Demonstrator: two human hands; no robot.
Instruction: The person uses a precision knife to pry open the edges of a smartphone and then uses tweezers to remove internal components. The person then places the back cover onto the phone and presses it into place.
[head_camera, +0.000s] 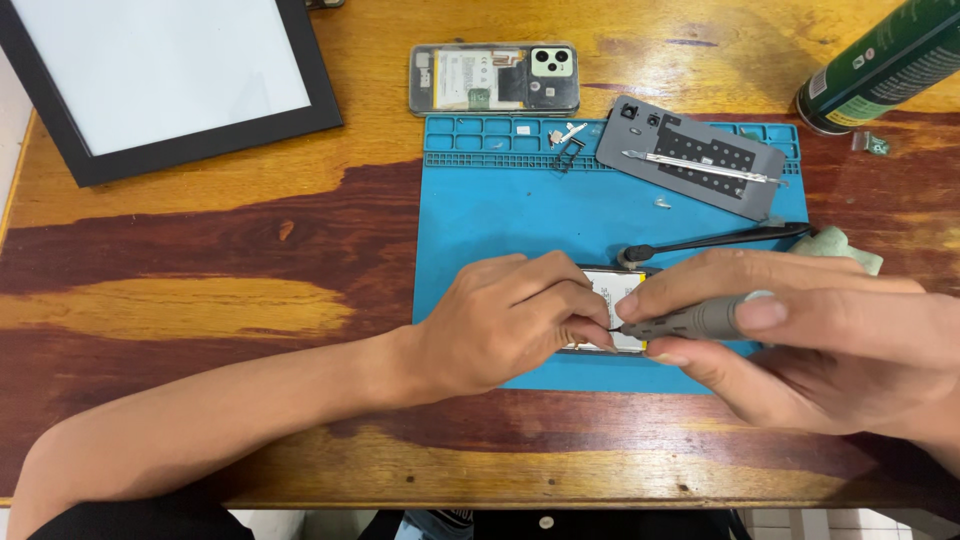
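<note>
An opened phone (612, 292) lies on the blue repair mat (500, 215), mostly covered by both hands. My left hand (505, 320) rests on the phone's left side and presses it down with its fingertips. My right hand (800, 335) grips a grey pen-shaped screwdriver (690, 320), its thin tip touching the phone next to my left fingertips. What lies under the tip is hidden.
A second opened phone (494, 78) lies above the mat. A grey back cover (690, 155) with metal tweezers (700, 168) on it sits at the mat's upper right. Black tool (715, 241), green can (880, 65), black-framed white panel (165, 75), small parts (568, 140) in the mat's compartments.
</note>
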